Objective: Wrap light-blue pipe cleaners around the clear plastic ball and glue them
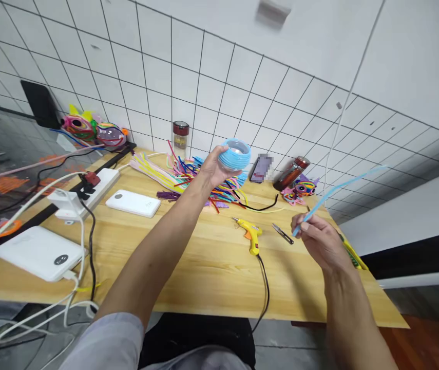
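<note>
My left hand [216, 168] holds a round light-blue wrapped container [235, 155], fingers around its left side and underside, above a pile of coloured pipe cleaners [194, 172]. In my right hand [317, 234] a light-blue pipe cleaner [335, 191] is pinched near its lower end; its long free part slants up to the right. Between my hands, a yellow glue gun [250, 235] lies on the wooden table [211, 277], with small black-handled snips [283, 234] to its right.
White power banks [133, 203] and a power strip [95, 192] with cables lie left. A jar [180, 139], a phone [260, 168], a red-brown flask [291, 173] and colourful fish-like crafts [302, 189] stand along the back. The glue gun's cord hangs over the front edge.
</note>
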{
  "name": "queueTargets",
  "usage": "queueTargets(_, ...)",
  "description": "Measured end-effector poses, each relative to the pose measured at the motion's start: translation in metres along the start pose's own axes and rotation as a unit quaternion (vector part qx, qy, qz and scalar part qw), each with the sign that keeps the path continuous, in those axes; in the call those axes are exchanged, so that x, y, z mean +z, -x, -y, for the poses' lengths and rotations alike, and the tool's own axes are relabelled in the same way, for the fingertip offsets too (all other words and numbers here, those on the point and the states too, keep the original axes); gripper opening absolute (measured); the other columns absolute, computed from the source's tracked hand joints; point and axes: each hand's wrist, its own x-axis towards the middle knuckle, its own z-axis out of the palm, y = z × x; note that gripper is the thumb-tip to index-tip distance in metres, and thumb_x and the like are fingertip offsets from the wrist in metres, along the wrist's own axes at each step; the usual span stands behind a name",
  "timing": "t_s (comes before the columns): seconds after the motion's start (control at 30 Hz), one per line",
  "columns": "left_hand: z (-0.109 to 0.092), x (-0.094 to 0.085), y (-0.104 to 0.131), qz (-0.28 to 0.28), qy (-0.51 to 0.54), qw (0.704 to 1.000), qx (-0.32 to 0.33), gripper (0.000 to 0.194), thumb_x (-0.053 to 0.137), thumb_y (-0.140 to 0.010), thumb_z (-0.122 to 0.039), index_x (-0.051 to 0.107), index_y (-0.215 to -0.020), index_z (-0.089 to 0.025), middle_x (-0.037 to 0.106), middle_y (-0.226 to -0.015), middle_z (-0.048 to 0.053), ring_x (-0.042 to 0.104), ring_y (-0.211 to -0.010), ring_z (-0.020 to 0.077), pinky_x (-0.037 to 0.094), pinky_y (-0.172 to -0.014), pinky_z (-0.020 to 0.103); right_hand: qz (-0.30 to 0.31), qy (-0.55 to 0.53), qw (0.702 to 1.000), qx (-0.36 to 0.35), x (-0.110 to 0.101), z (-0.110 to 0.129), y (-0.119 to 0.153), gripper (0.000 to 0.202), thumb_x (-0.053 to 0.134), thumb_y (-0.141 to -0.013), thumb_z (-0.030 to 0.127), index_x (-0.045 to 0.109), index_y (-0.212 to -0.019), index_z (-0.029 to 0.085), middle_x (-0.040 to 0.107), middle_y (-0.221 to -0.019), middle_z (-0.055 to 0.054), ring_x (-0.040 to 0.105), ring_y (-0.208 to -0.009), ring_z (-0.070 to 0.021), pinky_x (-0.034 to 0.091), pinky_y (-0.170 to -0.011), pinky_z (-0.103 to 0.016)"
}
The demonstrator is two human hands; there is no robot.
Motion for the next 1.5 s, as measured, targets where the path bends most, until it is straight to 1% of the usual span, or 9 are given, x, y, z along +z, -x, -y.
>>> queueTargets(0.13,0.005,0.016,0.042,0.023,-0.056,0.998,0.009,0.05,0.086,-0.072,-0.043,0.066,-0.112,-0.02,0.078,-0.108,0.01,0.075,-0.104,0.0288,0.064,-0.09,0.044,0.009,-0.031,0.999,-0.029,0.035,0.018,0.002,0.021,0.091,-0.073,0.04,0.075,-0.083,0.03,0.067,-0.076,0.001,0.055,-0.058,-0.0145,0.047,-0.054,-0.031)
queueTargets(0.23,0.016,0.022,0.071,0.009,-0.102,0.994,0.04,0.056,0.089,-0.068,-0.039,0.064,-0.115,-0.022,0.075,-0.11,0.004,0.073,-0.094,0.0205,0.064,-0.085,0.038,0.026,-0.053,0.997,-0.058,0.05,0.027,0.002,0.027,0.093,-0.073,0.039,0.074,-0.089,0.029,0.072,-0.079,0.001,0.063,-0.059,-0.0152,0.052,-0.053,-0.03)
queueTargets(0.43,0.038,0.018,0.118,-0.001,-0.183,0.982,0.044,0.07,0.092,-0.068,-0.037,0.06,-0.129,-0.026,0.07,-0.12,0.001,0.07,-0.096,0.0159,0.06,-0.082,0.029,0.038,-0.123,0.987,-0.099,0.061,0.033,0.001,0.028,0.097,-0.075,0.043,0.08,-0.086,0.024,0.076,-0.076,0.0,0.07,-0.061,-0.0147,0.058,-0.059,-0.028)
queueTargets(0.53,0.045,0.011,0.133,-0.008,-0.197,0.98,0.013,0.072,0.091,-0.068,-0.042,0.058,-0.13,-0.026,0.07,-0.119,0.002,0.069,-0.1,0.0183,0.059,-0.08,0.03,0.027,-0.121,0.985,-0.117,0.063,0.031,-0.001,0.029,0.097,-0.076,0.047,0.081,-0.084,0.024,0.074,-0.071,0.001,0.068,-0.06,-0.0137,0.056,-0.058,-0.027)
queueTargets(0.7,0.053,-0.004,0.147,-0.044,-0.287,0.957,0.029,0.078,0.091,-0.066,-0.044,0.056,-0.132,-0.022,0.07,-0.13,0.008,0.068,-0.119,0.0258,0.058,-0.098,0.038,0.031,-0.085,0.987,-0.132,0.074,0.019,-0.009,0.036,0.097,-0.077,0.054,0.08,-0.083,0.023,0.072,-0.067,0.001,0.066,-0.059,-0.0143,0.054,-0.057,-0.027)
queueTargets(0.8,0.058,-0.014,0.154,-0.05,-0.396,0.915,0.054,0.081,0.089,-0.066,-0.042,0.055,-0.135,-0.018,0.067,-0.136,0.013,0.066,-0.125,0.0295,0.055,-0.108,0.044,0.054,-0.057,0.988,-0.136,0.084,0.008,-0.014,0.04,0.095,-0.079,0.06,0.079,-0.082,0.023,0.073,-0.068,0.001,0.066,-0.061,-0.0144,0.056,-0.06,-0.028)
queueTargets(0.93,0.066,-0.027,0.164,-0.067,-0.49,0.869,0.034,0.085,0.085,-0.069,-0.036,0.051,-0.144,-0.018,0.061,-0.149,0.017,0.068,-0.121,0.0294,0.058,-0.106,0.047,0.075,-0.032,0.988,-0.129,0.096,-0.007,-0.017,0.045,0.093,-0.079,0.065,0.078,-0.085,0.023,0.073,-0.07,0.001,0.065,-0.062,-0.0145,0.054,-0.059,-0.027)
queueTargets(1.2,0.076,-0.045,0.175,-0.049,-0.496,0.867,0.024,0.083,0.085,-0.072,-0.032,0.051,-0.148,-0.021,0.06,-0.147,0.016,0.067,-0.127,0.0308,0.063,-0.103,0.047,0.074,-0.009,0.993,-0.089,0.104,-0.036,-0.015,0.046,0.09,-0.083,0.067,0.078,-0.088,0.023,0.072,-0.073,0.0,0.063,-0.062,-0.0146,0.052,-0.057,-0.027)
queueTargets(1.5,0.081,-0.048,0.179,-0.033,-0.524,0.85,0.038,0.081,0.084,-0.074,-0.032,0.052,-0.149,-0.023,0.054,-0.157,0.018,0.06,-0.138,0.0341,0.06,-0.113,0.055,0.079,0.023,0.992,-0.093,0.105,-0.04,-0.009,0.046,0.088,-0.086,0.068,0.079,-0.089,0.023,0.077,-0.077,-0.001,0.07,-0.068,-0.0162,0.056,-0.066,-0.03)
